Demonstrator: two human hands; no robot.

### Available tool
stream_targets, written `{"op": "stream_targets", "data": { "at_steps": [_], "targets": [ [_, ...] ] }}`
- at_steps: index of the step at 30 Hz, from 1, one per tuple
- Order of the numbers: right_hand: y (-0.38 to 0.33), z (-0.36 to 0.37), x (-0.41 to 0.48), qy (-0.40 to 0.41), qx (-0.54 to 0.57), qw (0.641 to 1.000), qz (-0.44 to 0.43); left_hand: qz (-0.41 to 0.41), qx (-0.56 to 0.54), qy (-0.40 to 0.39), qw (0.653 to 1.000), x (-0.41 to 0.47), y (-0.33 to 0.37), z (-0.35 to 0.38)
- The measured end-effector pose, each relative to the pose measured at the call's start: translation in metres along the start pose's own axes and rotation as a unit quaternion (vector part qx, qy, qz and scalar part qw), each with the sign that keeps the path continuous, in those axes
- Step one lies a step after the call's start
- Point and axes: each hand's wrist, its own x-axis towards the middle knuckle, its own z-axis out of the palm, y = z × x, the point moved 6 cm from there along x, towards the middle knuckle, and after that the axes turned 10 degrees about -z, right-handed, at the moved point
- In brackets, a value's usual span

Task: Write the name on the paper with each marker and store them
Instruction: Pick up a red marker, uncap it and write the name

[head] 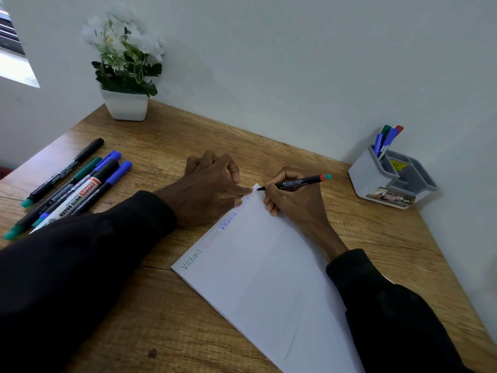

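Marker [294, 182] gripped by right hand [297, 201] points leftward onto paper [269, 278], splayed left hand [207, 189] pressing.

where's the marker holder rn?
Head view: the grey marker holder stands at the far right of the desk by the wall, right of the right hand holding a marker; stored markers poke from its rear compartment.

The right hand [293, 200] grips a black Faber-Castell marker [295, 182], its tip on the top corner of the white paper [269, 278]. The left hand [207, 189] presses the paper edge with its fingertips. Four markers [387, 138] stand in the grey organizer [368, 179].
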Motion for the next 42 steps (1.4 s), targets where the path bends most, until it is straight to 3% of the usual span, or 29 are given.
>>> {"op": "stream_targets", "data": {
  "at_steps": [35,42],
  "targets": [
    [0.0019,-0.0021,0.0015,0.025,0.006,0.999,0.023,0.008,0.028,0.003,1.000,0.0009,-0.0030,0.0021],
    [0.0073,-0.0052,0.0028,0.052,0.060,0.996,0.044,-0.004,0.018,-0.003,1.000,0.0007,-0.0035,0.0011]
  ]
}}
